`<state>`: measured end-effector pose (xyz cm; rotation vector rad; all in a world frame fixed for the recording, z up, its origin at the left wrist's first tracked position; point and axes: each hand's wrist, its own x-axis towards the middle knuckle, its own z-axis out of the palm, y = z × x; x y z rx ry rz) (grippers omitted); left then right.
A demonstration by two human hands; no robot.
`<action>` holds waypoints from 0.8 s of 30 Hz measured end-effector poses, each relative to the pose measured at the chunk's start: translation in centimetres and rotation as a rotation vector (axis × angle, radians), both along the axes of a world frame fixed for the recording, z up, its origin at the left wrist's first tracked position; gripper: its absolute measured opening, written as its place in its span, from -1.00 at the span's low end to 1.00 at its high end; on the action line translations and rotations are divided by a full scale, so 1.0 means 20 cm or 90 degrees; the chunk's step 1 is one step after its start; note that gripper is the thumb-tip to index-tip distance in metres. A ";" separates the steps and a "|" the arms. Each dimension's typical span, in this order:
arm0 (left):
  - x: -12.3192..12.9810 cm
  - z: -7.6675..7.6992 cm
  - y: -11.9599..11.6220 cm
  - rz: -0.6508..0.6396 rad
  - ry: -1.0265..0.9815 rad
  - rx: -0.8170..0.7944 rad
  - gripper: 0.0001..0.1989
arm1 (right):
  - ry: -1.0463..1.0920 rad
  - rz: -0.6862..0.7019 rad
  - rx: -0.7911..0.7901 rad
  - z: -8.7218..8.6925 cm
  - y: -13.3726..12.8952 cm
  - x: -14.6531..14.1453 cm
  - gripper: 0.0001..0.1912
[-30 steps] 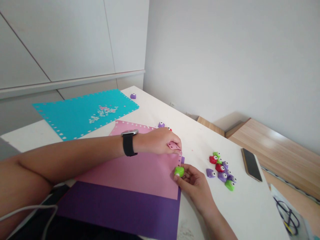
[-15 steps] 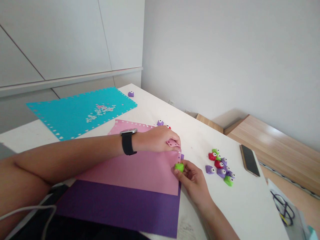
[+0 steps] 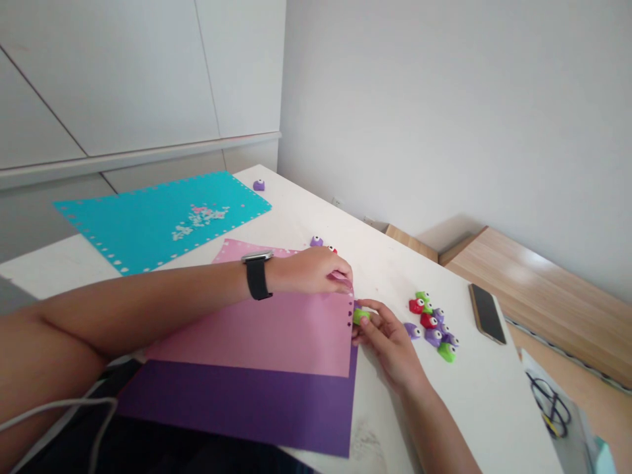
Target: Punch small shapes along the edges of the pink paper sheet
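My left hand [image 3: 320,268], with a dark-banded watch on the wrist, pinches the folded-over far right part of a pink sheet of paper [image 3: 266,336]. My right hand [image 3: 390,336] holds a small green craft punch [image 3: 361,316] between thumb and fingers, just beside the sheet's right edge. Several small cut-out holes run down that edge by the punch. Beneath the pink sheet lies a purple sheet [image 3: 247,408], showing along the near side. Whether the punch touches the paper I cannot tell.
A blue sheet [image 3: 133,230] with punched edges and scattered paper bits lies far left. Several red, green and purple punches [image 3: 434,322] cluster on the right, near a phone [image 3: 487,313]. More punches [image 3: 316,241] sit beyond my left hand; a purple one [image 3: 259,185] is farther back.
My right hand has drawn the green punch slightly right and away, off the pink sheet's edge, and holes now show there. My left hand still grips the paper.
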<state>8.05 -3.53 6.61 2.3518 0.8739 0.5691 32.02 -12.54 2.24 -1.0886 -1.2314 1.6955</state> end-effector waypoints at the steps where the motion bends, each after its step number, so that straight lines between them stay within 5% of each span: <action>1: 0.00 -0.01 0.01 -0.005 0.001 -0.007 -0.81 | 0.004 -0.019 -0.013 0.01 0.01 0.01 -0.58; 9: -0.03 -0.03 0.03 -0.091 0.045 -0.047 -0.86 | -0.086 -0.133 -0.025 0.04 0.10 0.09 -0.46; 15: -0.03 -0.02 0.00 -0.139 0.086 -0.009 -0.88 | -0.313 -0.104 0.137 -0.05 0.34 0.00 -0.55; 20: -0.03 -0.05 -0.02 -0.152 0.106 0.015 -0.89 | -0.573 -0.066 0.399 -0.08 0.60 -0.16 -0.66; 24: -0.05 -0.05 -0.02 -0.159 0.112 0.022 -0.92 | -0.609 -0.051 0.441 -0.10 0.70 -0.26 -0.65</action>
